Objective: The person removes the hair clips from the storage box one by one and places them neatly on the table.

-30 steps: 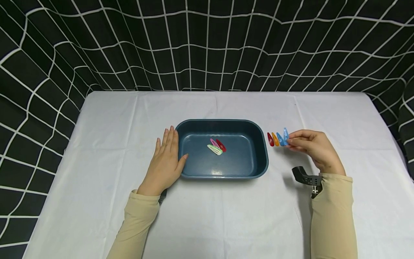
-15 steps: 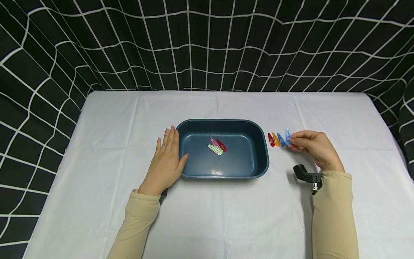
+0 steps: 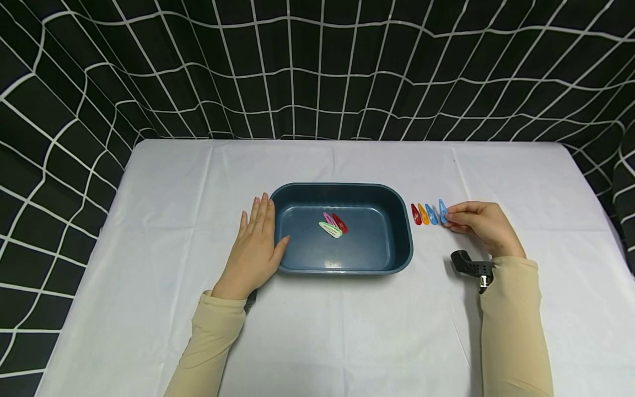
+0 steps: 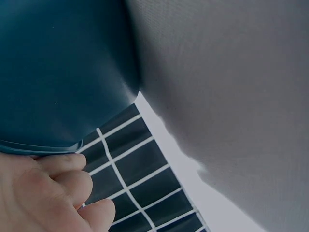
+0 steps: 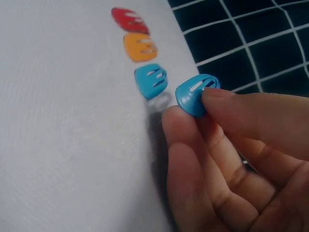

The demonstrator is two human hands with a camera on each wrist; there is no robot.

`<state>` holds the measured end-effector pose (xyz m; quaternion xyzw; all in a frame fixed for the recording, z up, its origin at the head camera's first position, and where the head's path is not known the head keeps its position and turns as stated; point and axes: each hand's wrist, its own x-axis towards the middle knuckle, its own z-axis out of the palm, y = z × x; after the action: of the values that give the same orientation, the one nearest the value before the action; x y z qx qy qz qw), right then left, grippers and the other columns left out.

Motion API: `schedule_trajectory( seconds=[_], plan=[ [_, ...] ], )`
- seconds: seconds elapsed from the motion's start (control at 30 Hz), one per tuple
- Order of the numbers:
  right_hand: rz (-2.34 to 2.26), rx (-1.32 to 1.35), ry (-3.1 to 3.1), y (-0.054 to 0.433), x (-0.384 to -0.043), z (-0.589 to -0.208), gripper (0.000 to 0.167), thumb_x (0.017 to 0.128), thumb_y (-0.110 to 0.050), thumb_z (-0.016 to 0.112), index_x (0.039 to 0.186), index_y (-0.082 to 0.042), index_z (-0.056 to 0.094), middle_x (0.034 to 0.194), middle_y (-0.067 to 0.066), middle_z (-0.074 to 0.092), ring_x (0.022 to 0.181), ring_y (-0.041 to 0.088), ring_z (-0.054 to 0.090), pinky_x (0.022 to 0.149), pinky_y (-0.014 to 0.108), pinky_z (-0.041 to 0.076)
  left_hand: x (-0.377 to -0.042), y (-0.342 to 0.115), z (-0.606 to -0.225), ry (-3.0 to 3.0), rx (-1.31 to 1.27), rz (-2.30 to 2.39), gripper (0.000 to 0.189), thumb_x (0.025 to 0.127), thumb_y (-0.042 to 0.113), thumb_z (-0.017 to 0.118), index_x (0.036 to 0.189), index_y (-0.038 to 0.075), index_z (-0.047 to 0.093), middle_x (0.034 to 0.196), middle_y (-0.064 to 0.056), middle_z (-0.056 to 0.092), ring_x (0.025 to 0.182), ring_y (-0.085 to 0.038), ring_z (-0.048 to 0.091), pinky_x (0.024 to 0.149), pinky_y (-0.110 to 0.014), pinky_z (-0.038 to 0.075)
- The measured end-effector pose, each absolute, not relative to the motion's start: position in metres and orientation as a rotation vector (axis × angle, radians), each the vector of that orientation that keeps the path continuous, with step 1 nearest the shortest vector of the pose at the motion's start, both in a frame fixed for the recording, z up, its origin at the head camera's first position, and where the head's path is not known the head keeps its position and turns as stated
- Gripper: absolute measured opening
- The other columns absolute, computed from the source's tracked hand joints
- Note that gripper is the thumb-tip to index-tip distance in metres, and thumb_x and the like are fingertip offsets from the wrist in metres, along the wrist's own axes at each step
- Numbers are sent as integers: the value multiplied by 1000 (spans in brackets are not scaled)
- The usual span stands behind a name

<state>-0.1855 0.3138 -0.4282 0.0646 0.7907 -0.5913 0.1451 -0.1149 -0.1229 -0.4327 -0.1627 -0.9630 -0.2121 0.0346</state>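
Observation:
My right hand (image 3: 483, 223) pinches a blue hair clip (image 5: 194, 95) between thumb and fingers, at the right end of a row of clips. Left of it lie another blue hair clip (image 3: 431, 214), an orange hair clip (image 3: 423, 214) and a red hair clip (image 3: 415, 214). My left hand (image 3: 253, 248) rests with straight fingers along the left rim of a dark blue basin (image 3: 342, 271), its thumb over the edge. Inside the basin lie a pale green hair clip (image 3: 331, 229), a pink hair clip (image 3: 329, 219) and a dark red hair clip (image 3: 339, 223), close together.
A white cloth (image 3: 317, 331) covers the table under the basin and the row of clips. Black cloth with a white grid net (image 3: 317, 71) rises behind and at both sides. A black wrist camera mount (image 3: 468, 266) sticks out from the right sleeve.
My right hand has shifted slightly to the right with the blue hair clip, widening the gap to the other blue one. The left hand stays on the basin's rim.

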Motion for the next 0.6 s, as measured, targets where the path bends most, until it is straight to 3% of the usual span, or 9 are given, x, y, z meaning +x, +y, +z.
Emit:
schedule_trajectory(
  seconds=[0.2,0.6],
  plan=[
    [-1632,206,2327,316,-189,-432,9,88,2,62,89,0,71,74,-9,68,67,2,66,64,19,53,-115,-123,-433,-2960,-502,-662,70,98,29,47,145,-11,13,154,-22,5,143,-29,-3,113,-48,3],
    [-1605,251,2397,311,-190,-435,11,88,0,62,86,-4,72,71,-12,66,67,-1,65,64,18,52,-115,-123,-433,-2961,-509,-659,70,98,29,46,145,-11,13,154,-22,4,143,-28,-4,112,-49,3]
  ],
)
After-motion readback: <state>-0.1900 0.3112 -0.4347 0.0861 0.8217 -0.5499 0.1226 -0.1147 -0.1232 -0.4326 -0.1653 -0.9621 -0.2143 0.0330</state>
